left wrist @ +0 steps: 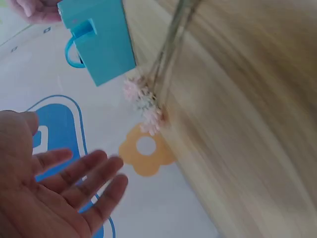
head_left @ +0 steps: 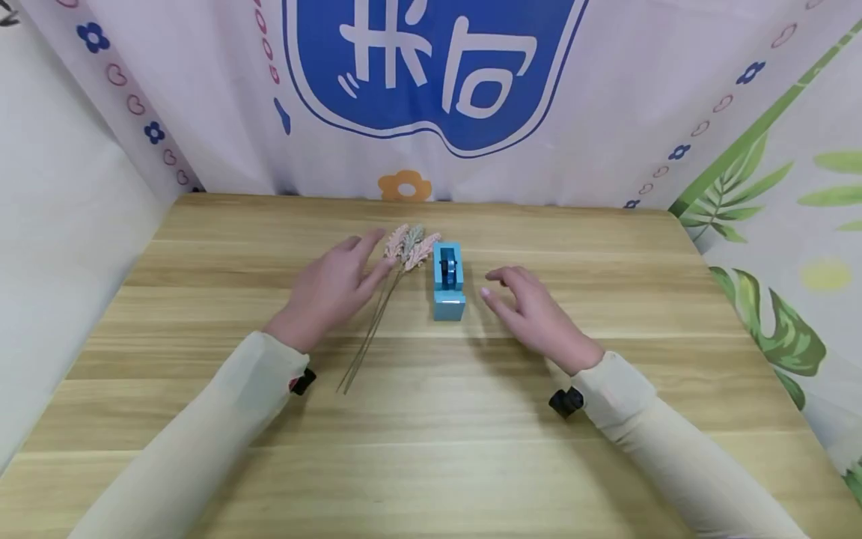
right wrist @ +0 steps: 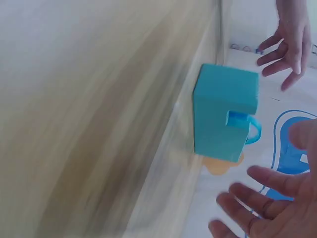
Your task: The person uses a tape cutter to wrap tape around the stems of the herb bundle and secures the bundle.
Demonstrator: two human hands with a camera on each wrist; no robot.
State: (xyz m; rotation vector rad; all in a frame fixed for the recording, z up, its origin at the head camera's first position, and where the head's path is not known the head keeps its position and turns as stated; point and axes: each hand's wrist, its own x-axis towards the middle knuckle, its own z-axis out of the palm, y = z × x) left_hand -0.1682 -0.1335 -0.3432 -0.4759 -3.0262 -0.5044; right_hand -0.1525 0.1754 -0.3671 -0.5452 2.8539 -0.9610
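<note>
Nearest: pale L sleeve (head_left: 195,434) and R sleeve (head_left: 700,457) reach in from the bottom corners over the wood-grain surface (head_left: 431,464), each w/ a black wrist cam at the cuff — L cam (head_left: 303,382), R cam (head_left: 566,403).

Next, R hand (head_left: 535,314), R of the tape dispenser (head_left: 448,305) & apart from it: grip well open, fingers slightly bent, thumb spread off them, nothing held.

Dispenser = light-blue block type, standing upright abt mid-surface btwn the two hands; blue tape roll (head_left: 449,268) sits in its slot, the ring poking above the body in both wrist views.

L hand (head_left: 333,284) is over on the other side: grip open too, fingers apart, nothing in it. From the head cam its fingertips overlap the flower heads, but the L wrist view shows a gap.

Flower sprigs (head_left: 410,244) lie on the surface just L of the dispenser — two pink heads & one grey-green at the far end, thin stems angled back toward the near L. Can't tell if the heads touch the dispenser.

Far edge: white printed cloth (head_left: 202,75) w/ orange flower print (head_left: 390,187) low down, big blue emblem (head_left: 404,112) above. Leaf-print cloth (head_left: 795,329) at far R.
</note>
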